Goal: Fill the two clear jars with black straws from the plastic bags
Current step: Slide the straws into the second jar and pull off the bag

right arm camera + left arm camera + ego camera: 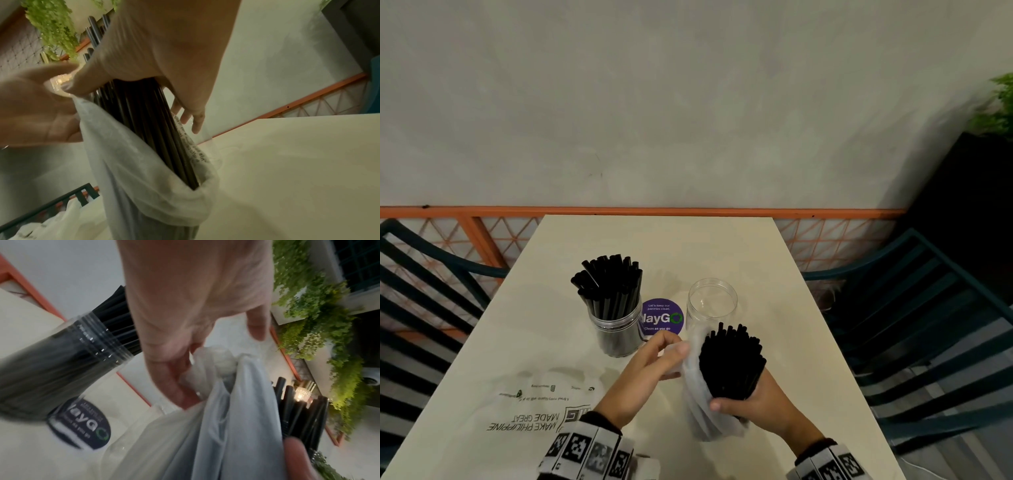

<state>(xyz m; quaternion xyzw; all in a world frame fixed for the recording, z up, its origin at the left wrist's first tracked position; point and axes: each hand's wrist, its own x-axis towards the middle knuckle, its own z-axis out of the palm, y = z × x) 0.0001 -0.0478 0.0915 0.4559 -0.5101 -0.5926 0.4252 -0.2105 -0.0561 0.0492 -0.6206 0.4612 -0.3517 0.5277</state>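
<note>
Bundle of black straws [732, 363], half out of a thin white plastic bag [697, 401], tilted up and away toward the empty clear jar [711, 303] just behind it, straw tips overlapping that jar's near wall in the head view. Gripped around its lower part by the right hand [753, 402], fingers and thumb wrapped round straws; bag bunched down below the grip. Bag's upper edge pinched between thumb and fingers of the left hand [650, 373], just left of the bundle and pulled away from it. From the right wrist, straws [144, 123] running down into the bag's open mouth [144, 170]; from the left wrist, bag [226, 426] drawn taut under the fingers [174, 379]. Further left, second clear jar [616, 329] upright and packed with black straws [609, 284], apart from both hands. Between the two jars, round purple sticker [662, 317] on the cream table [774, 260]. Near the left forearm, another printed white plastic bag [530, 407] lying flat. Dark slatted chairs [928, 308] either side.
</note>
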